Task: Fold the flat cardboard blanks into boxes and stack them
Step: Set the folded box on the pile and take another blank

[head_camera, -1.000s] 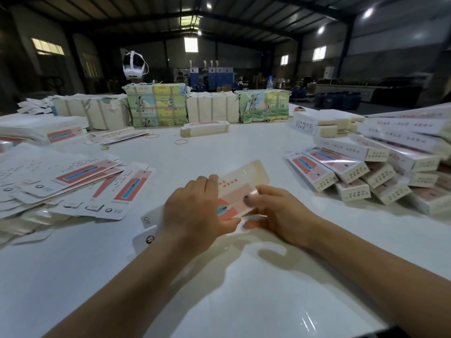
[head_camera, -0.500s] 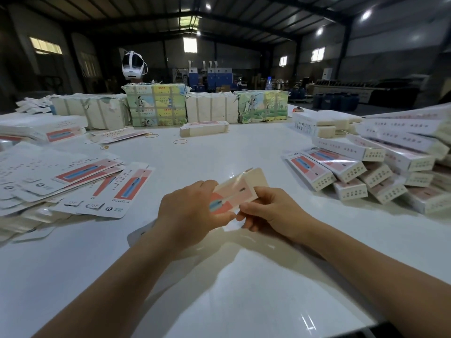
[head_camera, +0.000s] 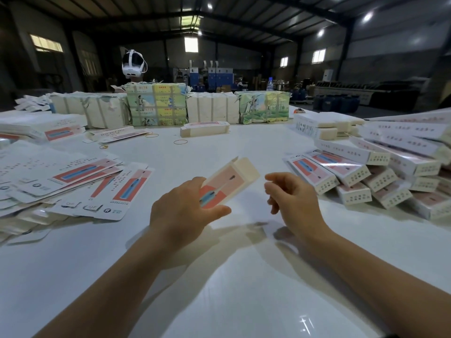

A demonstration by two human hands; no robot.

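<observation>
My left hand (head_camera: 181, 213) grips a partly folded cardboard box (head_camera: 229, 181) with a pink and red panel and a beige flap, lifted above the white table (head_camera: 244, 289) and pointing away to the right. A short way to the right of the box, my right hand (head_camera: 291, 200) hovers with loosely curled fingers and holds nothing. Flat printed blanks (head_camera: 73, 181) lie fanned in a heap on the left. On the right sits a pile of folded boxes (head_camera: 366, 172).
Wrapped bundles (head_camera: 156, 107) and white paper stacks (head_camera: 212, 107) line the far side of the table. A single folded box (head_camera: 205, 129) and rubber bands (head_camera: 180, 142) lie mid-table. A white headset (head_camera: 133, 64) stands behind the bundles.
The box has been raised off the table and opened into shape. My right hand has let go of it and drawn away to the right; my left hand keeps hold.
</observation>
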